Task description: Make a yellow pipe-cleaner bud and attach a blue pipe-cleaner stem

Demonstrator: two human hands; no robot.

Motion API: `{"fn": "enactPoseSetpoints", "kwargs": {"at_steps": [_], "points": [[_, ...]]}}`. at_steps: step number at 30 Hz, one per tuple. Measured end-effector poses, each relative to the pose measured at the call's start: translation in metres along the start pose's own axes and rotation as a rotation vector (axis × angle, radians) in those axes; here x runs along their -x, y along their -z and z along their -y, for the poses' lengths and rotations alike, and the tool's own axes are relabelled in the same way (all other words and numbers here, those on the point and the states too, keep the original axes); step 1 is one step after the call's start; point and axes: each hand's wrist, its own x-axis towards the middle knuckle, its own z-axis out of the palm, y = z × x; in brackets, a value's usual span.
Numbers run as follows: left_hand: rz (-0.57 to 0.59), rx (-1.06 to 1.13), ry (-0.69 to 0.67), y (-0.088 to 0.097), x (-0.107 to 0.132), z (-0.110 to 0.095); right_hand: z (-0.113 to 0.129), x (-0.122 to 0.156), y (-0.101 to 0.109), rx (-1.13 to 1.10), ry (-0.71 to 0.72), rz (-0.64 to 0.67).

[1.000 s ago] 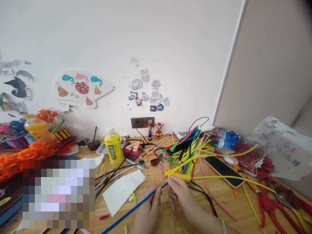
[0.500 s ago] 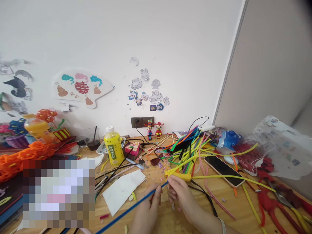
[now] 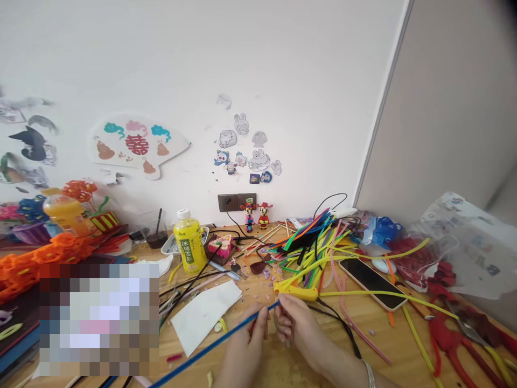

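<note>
Left hand (image 3: 246, 353) and right hand (image 3: 299, 334) close together, both pinching blue pipe cleaner (image 3: 202, 353); slack pinch risks slippage

A long blue chenille pipe cleaner (image 3: 210, 347) is gripped by the left hand (image 3: 244, 345) at bottom centre, its tip pinched by the right hand (image 3: 299, 331), with a white paper sheet (image 3: 205, 318) lying just left.

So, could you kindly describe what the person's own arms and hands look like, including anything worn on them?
The left hand and right hand are bare, with no gloves, and no sleeves show on the forearms. The right forearm wears a thin silver-coloured bangle.
</note>
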Motion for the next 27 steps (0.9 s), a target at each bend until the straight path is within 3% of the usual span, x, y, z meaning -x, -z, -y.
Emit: {"fn": "enactPoseSetpoints", "kwargs": {"at_steps": [18,22,27], "points": [[-0.011,0.001,0.015,0.0,0.002,-0.008,-0.001,0.003,0.0,0.143,0.082,0.015],[-0.001,0.159,0.109,-0.001,-0.003,-0.003,0.0,0.003,0.001,0.14,0.067,0.031],[0.013,0.36,0.277,0.0,-0.008,-0.001,0.01,0.004,0.001,0.457,0.151,-0.034]]}}
